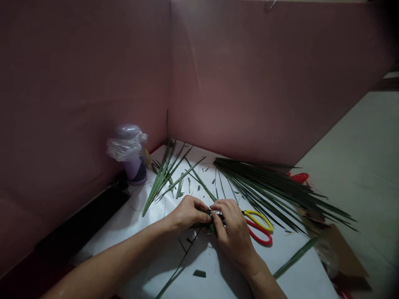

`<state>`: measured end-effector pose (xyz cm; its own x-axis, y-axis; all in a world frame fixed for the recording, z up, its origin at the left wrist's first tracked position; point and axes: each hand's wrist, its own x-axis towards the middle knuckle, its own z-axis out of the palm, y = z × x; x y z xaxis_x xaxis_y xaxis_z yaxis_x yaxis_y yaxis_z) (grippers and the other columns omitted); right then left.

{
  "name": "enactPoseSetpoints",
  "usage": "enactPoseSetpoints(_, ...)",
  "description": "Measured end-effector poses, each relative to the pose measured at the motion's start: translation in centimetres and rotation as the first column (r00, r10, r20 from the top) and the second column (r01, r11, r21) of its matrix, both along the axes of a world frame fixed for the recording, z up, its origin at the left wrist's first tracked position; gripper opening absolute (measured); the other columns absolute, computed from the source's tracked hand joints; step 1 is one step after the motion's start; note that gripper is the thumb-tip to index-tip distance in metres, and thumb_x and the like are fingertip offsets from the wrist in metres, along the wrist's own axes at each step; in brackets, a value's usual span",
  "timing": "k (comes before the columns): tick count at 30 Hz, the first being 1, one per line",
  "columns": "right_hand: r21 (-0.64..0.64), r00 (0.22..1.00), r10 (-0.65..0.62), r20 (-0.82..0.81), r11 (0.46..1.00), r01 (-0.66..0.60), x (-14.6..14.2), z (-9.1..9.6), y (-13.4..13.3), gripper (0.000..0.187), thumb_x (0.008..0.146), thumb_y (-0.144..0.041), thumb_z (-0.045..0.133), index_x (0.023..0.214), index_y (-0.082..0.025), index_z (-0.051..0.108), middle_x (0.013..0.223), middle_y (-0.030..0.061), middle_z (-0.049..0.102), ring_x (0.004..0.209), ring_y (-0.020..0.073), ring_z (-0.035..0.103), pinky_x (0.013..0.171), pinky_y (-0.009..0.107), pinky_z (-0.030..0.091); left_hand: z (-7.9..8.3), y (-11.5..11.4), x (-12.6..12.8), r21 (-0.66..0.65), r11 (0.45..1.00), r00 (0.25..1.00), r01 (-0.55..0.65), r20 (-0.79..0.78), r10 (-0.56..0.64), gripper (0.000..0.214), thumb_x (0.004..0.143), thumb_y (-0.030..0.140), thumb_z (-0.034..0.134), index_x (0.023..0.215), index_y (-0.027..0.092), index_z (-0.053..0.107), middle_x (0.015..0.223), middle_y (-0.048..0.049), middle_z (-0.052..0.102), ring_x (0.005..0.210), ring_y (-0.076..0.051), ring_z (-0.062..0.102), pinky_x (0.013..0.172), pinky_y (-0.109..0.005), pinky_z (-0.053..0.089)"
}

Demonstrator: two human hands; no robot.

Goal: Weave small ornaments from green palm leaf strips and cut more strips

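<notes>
My left hand (188,212) and my right hand (232,230) meet at the middle of a white table (280,265). Both are closed in a pinch on a small folded green leaf piece (208,224) held between them just above the tabletop. A thin strand of that leaf trails down toward the near edge. Scissors with one yellow and one red handle (260,226) lie right beside my right hand.
A large bundle of long dark green leaves (274,189) fans out at the right. A smaller bunch of leaf strips (166,174) lies at the back left. A purple container with a plastic bag (129,151) stands in the corner. Pink partition walls (233,83) close the back.
</notes>
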<state>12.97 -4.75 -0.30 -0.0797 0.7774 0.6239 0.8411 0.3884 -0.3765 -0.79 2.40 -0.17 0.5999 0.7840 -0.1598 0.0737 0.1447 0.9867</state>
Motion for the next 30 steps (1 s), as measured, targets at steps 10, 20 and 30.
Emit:
enactPoseSetpoints(10,-0.044,1.000,-0.015,0.026,0.999,0.016,0.0,-0.1,0.0,0.013,0.079,-0.010,0.044,0.081,-0.019,0.053,0.083,0.0067,0.055,0.081,0.0216,0.048,0.072,0.037,0.038,-0.5,0.1,-0.1,0.126,0.992,0.997,0.021,-0.078,-0.011,0.017,0.054,0.021,0.064,0.066,0.010,0.067,0.052,0.0007,0.054,0.049,-0.010,0.045,0.048,-0.022,0.034)
enactPoseSetpoints(20,0.021,0.981,-0.068,0.180,0.998,0.066,-0.2,0.0,-0.1,0.010,0.077,-0.011,0.047,0.075,-0.018,0.054,0.082,0.0073,0.056,0.080,0.0223,0.047,0.071,0.038,0.036,-1.3,0.3,-0.1,0.311,0.948,0.984,0.069,-0.177,-0.013,0.014,0.057,0.018,0.057,0.065,0.011,0.066,0.054,0.0017,0.055,0.053,-0.010,0.046,0.048,-0.020,0.033)
enactPoseSetpoints(30,0.031,0.991,-0.074,0.113,0.997,0.071,-0.5,-0.1,-0.2,0.011,0.081,-0.013,0.044,0.078,-0.017,0.054,0.081,0.0073,0.055,0.080,0.0218,0.047,0.072,0.038,0.037,-1.2,0.1,-0.2,0.273,0.960,0.987,0.054,-0.161,-0.010,0.019,0.058,0.021,0.058,0.069,0.009,0.067,0.055,0.0011,0.055,0.054,-0.010,0.046,0.049,-0.020,0.035)
